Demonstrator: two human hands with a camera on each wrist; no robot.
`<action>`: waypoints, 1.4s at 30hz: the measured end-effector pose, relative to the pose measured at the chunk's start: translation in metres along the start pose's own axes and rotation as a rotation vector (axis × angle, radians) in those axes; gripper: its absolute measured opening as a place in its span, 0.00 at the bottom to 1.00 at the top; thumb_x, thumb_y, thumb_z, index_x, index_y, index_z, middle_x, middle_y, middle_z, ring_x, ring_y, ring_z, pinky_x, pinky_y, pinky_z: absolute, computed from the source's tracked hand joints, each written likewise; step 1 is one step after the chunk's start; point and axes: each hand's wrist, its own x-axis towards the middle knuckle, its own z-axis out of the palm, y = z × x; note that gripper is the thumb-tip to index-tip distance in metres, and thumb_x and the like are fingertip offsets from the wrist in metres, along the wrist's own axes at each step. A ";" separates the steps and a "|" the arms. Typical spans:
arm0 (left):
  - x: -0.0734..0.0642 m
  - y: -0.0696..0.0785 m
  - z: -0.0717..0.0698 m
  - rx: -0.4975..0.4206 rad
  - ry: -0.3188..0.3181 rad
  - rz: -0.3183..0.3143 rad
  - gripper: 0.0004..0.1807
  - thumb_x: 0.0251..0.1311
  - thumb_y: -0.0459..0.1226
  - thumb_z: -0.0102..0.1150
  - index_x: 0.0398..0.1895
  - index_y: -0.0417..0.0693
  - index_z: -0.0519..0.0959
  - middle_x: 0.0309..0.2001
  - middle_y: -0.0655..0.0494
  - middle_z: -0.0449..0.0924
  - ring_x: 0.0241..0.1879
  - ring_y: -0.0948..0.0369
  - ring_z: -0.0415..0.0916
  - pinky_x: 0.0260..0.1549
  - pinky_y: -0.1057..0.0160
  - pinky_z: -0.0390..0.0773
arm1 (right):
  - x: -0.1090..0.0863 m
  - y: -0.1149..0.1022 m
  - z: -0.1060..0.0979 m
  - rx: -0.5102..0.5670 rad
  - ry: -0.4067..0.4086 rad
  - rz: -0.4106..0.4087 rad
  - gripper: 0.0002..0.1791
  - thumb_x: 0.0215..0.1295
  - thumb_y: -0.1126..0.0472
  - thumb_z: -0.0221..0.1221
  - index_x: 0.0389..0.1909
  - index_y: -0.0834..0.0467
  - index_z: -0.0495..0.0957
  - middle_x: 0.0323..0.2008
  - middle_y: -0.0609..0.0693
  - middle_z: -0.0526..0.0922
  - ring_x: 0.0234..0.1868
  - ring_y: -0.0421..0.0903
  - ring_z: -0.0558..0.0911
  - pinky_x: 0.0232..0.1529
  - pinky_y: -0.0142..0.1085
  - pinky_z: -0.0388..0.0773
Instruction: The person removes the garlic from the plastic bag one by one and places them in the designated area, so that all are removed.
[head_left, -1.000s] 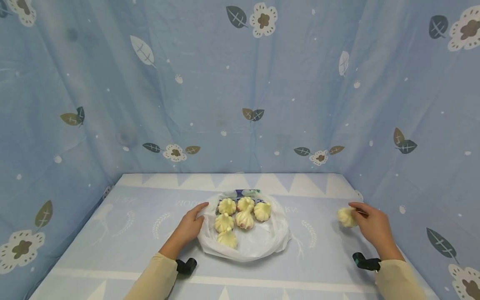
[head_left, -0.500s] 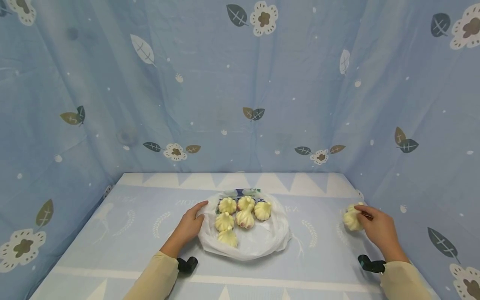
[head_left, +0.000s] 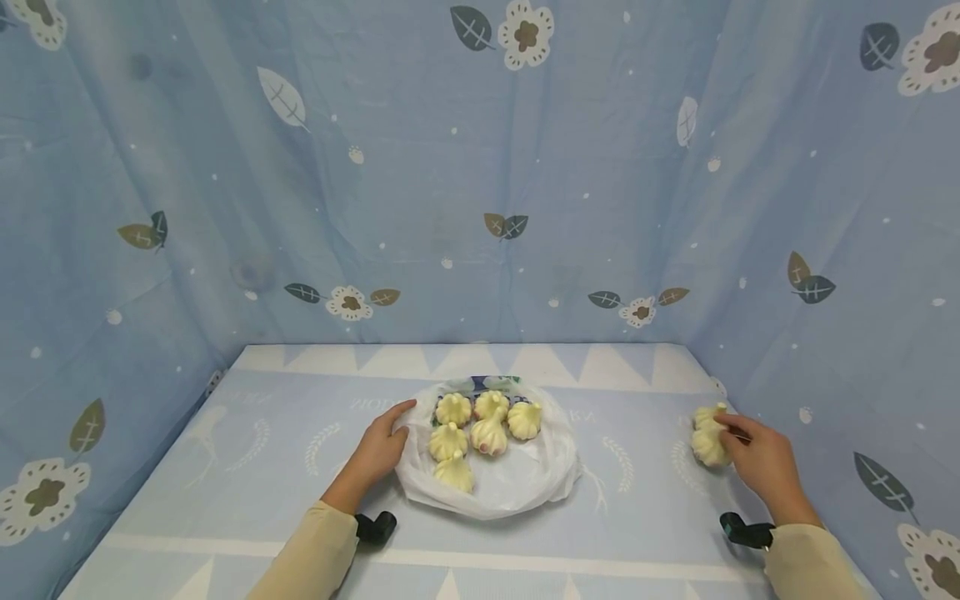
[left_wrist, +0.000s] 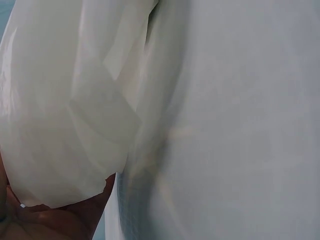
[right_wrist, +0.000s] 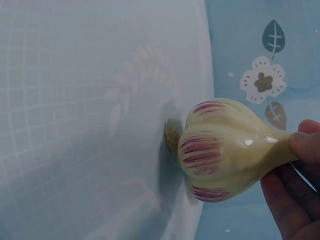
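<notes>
My right hand [head_left: 761, 458] pinches a garlic bulb [right_wrist: 220, 150] by its stem, between thumb and fingers. The bulb is pale with purple streaks, and its root tuft faces the table, at or very near the surface. Just behind it in the head view is a second garlic bulb [head_left: 705, 415], partly hidden. My left hand [head_left: 378, 450] rests against the left side of a white plastic bag [head_left: 517, 492], index finger and thumb apart along its rim. In the left wrist view, the bag [left_wrist: 65, 115] covers most of that hand. Several garlic bulbs [head_left: 489, 435] lie inside the bag.
The table [head_left: 262, 483] has a light blue patterned cover. Blue curtains [head_left: 420, 167] with flowers and leaves enclose its back and sides, and the right curtain [right_wrist: 250, 30] runs close to my right hand.
My right hand has moved right and slightly down with its garlic bulb, coming in front of the second bulb. The left hand and the bag stay in place.
</notes>
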 end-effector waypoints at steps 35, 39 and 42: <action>-0.002 0.000 -0.001 -0.014 -0.005 -0.005 0.28 0.70 0.32 0.42 0.73 0.53 0.61 0.74 0.42 0.55 0.74 0.43 0.49 0.70 0.38 0.53 | 0.004 -0.001 -0.008 -0.093 -0.014 -0.014 0.18 0.66 0.60 0.56 0.53 0.65 0.77 0.52 0.71 0.76 0.46 0.68 0.77 0.36 0.54 0.76; -0.002 0.000 -0.002 -0.008 -0.007 -0.002 0.28 0.70 0.32 0.42 0.73 0.53 0.62 0.74 0.42 0.56 0.74 0.43 0.49 0.70 0.38 0.53 | 0.004 -0.011 -0.010 -0.099 -0.041 -0.024 0.19 0.67 0.59 0.56 0.54 0.64 0.77 0.55 0.71 0.74 0.45 0.67 0.77 0.33 0.51 0.76; 0.000 0.001 -0.002 -0.006 -0.010 -0.002 0.28 0.70 0.32 0.42 0.73 0.53 0.61 0.74 0.43 0.56 0.75 0.44 0.49 0.71 0.39 0.53 | 0.005 -0.021 -0.011 -0.080 -0.083 -0.034 0.20 0.70 0.55 0.54 0.57 0.64 0.75 0.59 0.72 0.72 0.51 0.70 0.74 0.40 0.58 0.75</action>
